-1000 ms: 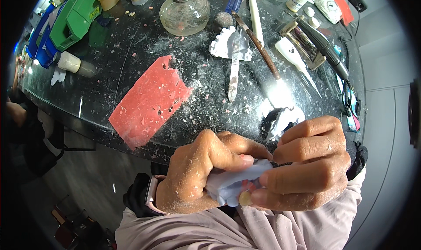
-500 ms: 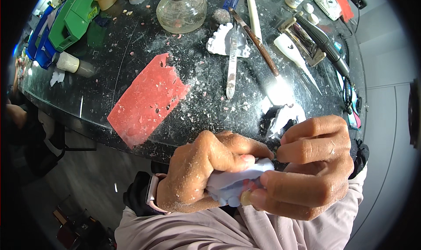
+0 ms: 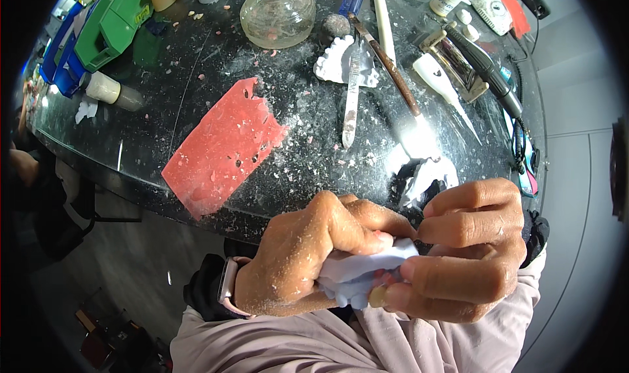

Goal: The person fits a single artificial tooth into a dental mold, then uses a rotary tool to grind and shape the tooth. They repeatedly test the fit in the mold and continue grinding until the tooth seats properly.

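Note:
Close to my body, my left hand (image 3: 298, 252) is wrapped round a pale bluish-white dental cast (image 3: 354, 268), thumb on top. A row of rounded tooth shapes shows along the cast's lower edge. My right hand (image 3: 472, 252) pinches the cast's right side between thumb and fingers, where bits of red wax (image 3: 382, 278) show. A small yellowish spot sits at the lower right fingertip; whether it is a nail or a tooth I cannot tell. White dust and crumbs cling to both hands. The fingers hide much of the cast.
A red wax sheet (image 3: 226, 153) lies left on the black table (image 3: 151, 144). Beyond are another white cast (image 3: 337, 62), a metal spatula (image 3: 351, 104), a brown-handled tool (image 3: 393, 75), a glass burner (image 3: 277, 19) and a black handpiece (image 3: 488, 65). A white piece (image 3: 429, 180) lies near my right hand.
Both hands and the cast have shifted slightly to the right. My left knuckles have risen a little, and the grip on the cast stays the same.

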`<state>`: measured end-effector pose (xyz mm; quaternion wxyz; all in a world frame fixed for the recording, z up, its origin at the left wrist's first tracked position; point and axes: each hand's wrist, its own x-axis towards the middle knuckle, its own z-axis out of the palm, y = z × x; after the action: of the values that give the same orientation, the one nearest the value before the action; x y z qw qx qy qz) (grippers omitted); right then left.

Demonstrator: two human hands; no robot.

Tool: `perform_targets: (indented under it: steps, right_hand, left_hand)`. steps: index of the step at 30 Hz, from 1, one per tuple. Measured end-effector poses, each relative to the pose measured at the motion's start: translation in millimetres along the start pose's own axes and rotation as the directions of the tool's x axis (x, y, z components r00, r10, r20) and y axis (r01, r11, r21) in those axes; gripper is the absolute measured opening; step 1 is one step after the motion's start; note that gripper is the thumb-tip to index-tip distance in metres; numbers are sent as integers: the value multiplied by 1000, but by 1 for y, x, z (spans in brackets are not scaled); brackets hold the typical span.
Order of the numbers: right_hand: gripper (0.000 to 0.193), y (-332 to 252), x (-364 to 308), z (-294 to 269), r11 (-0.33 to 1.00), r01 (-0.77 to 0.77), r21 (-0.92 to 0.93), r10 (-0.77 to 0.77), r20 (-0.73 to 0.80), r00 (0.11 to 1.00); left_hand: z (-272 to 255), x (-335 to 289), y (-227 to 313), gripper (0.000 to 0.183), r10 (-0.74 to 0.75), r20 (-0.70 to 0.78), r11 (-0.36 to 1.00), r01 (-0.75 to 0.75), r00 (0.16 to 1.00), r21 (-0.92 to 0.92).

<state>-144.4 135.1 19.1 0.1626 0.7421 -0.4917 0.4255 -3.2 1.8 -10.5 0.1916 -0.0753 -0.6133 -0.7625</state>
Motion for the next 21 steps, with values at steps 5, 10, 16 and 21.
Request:
perform_targets:
  steps: [5,10,16,21]
  right_hand:
    - [25,1,2,2,993,-57,100,61,-36,998]
    - [28,7,1,3,985,-20,168,25,-23,999]
    - [30,8,-1,2,982,-36,185,37,-2,999]
    - [29,6,-1,5,979,-76,188,79,-8,997]
  left_hand:
    - [1,-4,4,41,-130,-21,991,129,991,-40]
    - [-2,2,-2,37,88,-29,988,-84,996,130]
    - [-7,0,-4,35,123,-13,975,-118,992,189]
    - [-12,5,-8,36,187,46,950,-193,981,247]
